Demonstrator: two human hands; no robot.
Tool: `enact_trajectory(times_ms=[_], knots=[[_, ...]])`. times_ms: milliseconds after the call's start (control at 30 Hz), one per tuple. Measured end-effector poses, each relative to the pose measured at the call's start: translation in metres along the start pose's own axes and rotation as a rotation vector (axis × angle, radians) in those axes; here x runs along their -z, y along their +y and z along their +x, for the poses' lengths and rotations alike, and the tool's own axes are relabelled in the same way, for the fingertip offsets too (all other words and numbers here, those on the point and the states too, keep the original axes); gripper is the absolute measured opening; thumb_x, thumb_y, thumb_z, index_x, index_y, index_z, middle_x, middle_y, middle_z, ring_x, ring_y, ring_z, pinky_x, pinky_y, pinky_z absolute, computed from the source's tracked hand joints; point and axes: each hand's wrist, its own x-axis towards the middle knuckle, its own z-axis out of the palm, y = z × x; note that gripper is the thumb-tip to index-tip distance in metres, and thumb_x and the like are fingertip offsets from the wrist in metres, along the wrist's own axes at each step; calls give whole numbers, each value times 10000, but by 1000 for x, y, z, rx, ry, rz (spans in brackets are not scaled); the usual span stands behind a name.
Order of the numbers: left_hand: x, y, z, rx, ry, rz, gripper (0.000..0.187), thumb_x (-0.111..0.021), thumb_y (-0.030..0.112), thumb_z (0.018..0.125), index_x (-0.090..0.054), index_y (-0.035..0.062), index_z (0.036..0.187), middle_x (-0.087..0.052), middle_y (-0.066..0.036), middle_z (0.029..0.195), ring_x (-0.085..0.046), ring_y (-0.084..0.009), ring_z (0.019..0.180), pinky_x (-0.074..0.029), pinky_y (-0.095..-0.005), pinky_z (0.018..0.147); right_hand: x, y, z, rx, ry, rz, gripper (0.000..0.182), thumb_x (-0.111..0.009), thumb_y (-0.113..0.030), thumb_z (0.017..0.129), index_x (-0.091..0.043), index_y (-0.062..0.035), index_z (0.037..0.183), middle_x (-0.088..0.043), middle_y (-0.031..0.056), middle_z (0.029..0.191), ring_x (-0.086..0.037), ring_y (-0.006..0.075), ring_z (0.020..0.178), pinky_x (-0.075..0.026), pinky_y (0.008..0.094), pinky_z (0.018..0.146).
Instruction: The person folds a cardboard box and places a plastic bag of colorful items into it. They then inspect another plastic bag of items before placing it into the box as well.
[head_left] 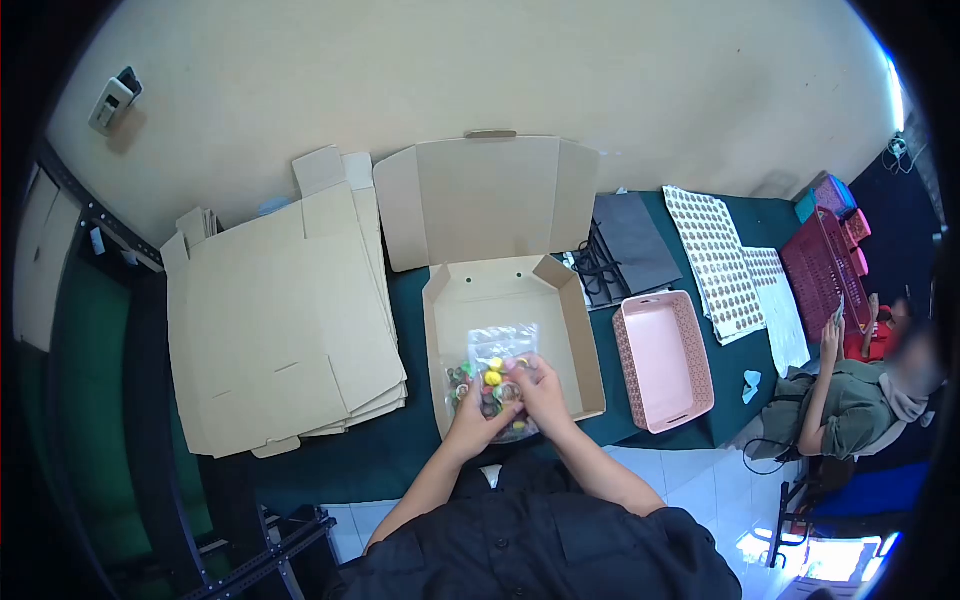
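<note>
Both hands grip a clear plastic bag filled with small round pieces in yellow, green, pink and dark colours; their kind is too small to make out. My left hand has its fingers closed on the bag's lower left side. On the lower right side, my right hand is closed around it too. The bag is over an open cardboard box, whose lid stands raised against the wall. More small dark and green pieces show left of the bag, partly hidden by it and my left hand.
Flattened cardboard boxes are stacked on the left. To the right are a pink basket, black paper bags, sticker sheets and a maroon basket. Another person sits at the far right, holding something small.
</note>
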Motion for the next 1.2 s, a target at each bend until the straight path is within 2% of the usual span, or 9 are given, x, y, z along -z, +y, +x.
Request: enact_trajectory(times_ms=[200,267,400,433,767,867,933,1000,1200], knots=[[-1,-1,-1,64,-120,23,585,-664,168,767,-338,19,1230,-510,-102,1087,-511,-167,1001,-414,-295,864,22,-17,20,158,35,-130,213,-577,-212,845,-630,-8,872,-615,39,784,-546,99,750,-421,227,691],[0,2,1,19,71,-81,600,-666,137,765,-319,19,1240,-497,-106,1099,-503,-164,1014,-423,-300,855,20,-22,12,132,37,-79,182,-600,-181,823,-661,-12,797,-617,52,746,-539,97,720,-419,243,700],[8,6,6,-62,218,-95,233,-664,83,767,-540,12,952,-583,-61,818,-570,-112,711,-491,-220,570,12,-18,-7,282,-10,-363,105,-656,-101,743,-670,0,765,-581,73,682,-540,124,686,-409,236,649],[6,9,6,-105,258,-55,112,-662,77,768,-583,3,791,-605,-58,735,-576,-105,650,-501,-240,628,14,-17,-9,289,1,-376,108,-662,-107,740,-671,-3,769,-576,71,673,-537,123,676,-407,238,639],[34,28,-4,-85,-77,7,217,-574,147,847,-601,11,1014,-639,-75,938,-565,-63,769,-394,-153,542,17,-31,-19,469,-20,-453,123,-620,-122,791,-660,-7,772,-592,74,709,-540,159,685,-419,277,651],[33,35,-4,43,-122,-124,233,-571,116,843,-541,9,1048,-585,-118,1050,-554,-118,896,-442,-204,657,16,-35,-17,541,19,-490,128,-586,-106,814,-646,3,782,-592,88,731,-543,163,691,-426,278,647],[27,37,-2,-242,82,-275,261,-577,45,815,-451,4,1039,-484,-165,1157,-516,-226,1049,-381,-374,942,16,-39,-14,691,328,-234,127,-569,-95,824,-627,14,792,-592,110,757,-549,178,697,-433,276,643],[31,41,0,-315,90,-212,348,-627,66,783,-393,41,1039,-378,-164,1250,-481,-231,1085,-378,-379,943,14,-57,-16,722,463,-294,134,-566,-101,825,-617,17,788,-590,119,775,-561,196,722,-440,272,642],[7,64,-7,-440,-14,33,736,-743,262,685,-346,25,1258,-287,-146,1331,-341,-254,1221,-276,-383,1008,-12,-59,-20,1023,-1,-571,372,-424,-343,893,-605,-36,997,-566,112,900,-526,254,795,-403,337,760]])
